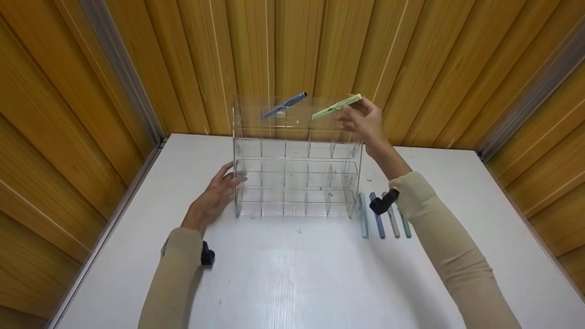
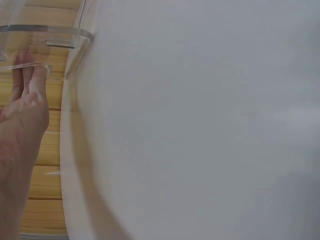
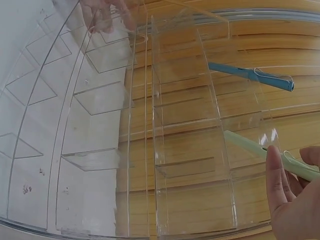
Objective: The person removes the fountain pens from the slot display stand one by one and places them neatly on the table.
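A clear acrylic rack [image 1: 296, 188] with rows of small compartments stands on the white table. At its upper right, my right hand [image 1: 365, 119] pinches a light green pen [image 1: 337, 107] between thumb and fingers. The pen is tilted, its lower end at the rack's top tier, as the right wrist view also shows. To its left a blue pen [image 1: 284, 105] leans at a similar slant in the top tier. My left hand [image 1: 218, 194] touches the rack's left side with its fingers fairly straight; in the left wrist view the fingertips [image 2: 27, 75] show through the clear plastic.
Several pens lie side by side right of the rack, among them a light blue one [image 1: 364, 217] and a grey one [image 1: 393, 223], partly under my right forearm. Wood-patterned panels [image 1: 297, 50] rise behind and beside the table [image 1: 274, 269].
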`<state>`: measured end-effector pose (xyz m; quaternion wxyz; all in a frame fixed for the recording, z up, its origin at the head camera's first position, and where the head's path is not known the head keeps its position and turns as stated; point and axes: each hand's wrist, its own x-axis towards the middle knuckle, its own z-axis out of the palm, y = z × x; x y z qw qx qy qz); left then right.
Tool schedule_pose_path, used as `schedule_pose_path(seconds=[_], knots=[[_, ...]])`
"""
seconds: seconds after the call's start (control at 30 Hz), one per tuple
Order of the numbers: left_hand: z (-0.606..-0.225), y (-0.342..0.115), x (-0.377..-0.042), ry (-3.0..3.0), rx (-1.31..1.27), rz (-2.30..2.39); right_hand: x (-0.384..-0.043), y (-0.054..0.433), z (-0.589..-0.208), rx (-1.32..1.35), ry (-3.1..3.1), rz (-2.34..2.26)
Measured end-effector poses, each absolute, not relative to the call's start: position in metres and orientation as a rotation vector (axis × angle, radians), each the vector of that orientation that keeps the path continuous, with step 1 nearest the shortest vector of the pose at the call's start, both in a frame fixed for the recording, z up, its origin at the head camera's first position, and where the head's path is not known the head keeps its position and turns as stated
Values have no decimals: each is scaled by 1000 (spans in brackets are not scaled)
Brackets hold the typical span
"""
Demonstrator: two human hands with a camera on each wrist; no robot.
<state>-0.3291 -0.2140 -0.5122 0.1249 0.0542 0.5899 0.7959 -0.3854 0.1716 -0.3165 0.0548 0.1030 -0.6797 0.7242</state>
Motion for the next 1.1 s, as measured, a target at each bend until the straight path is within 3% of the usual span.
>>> schedule_pose_path(seconds=[0.53,1.1], knots=[[-516,-215,-330,1725,119,2322,-387,166,-316,253,-1996,2289],[-517,-210,-340,1752,132,2283,-368,210,-306,394,-1731,2276]])
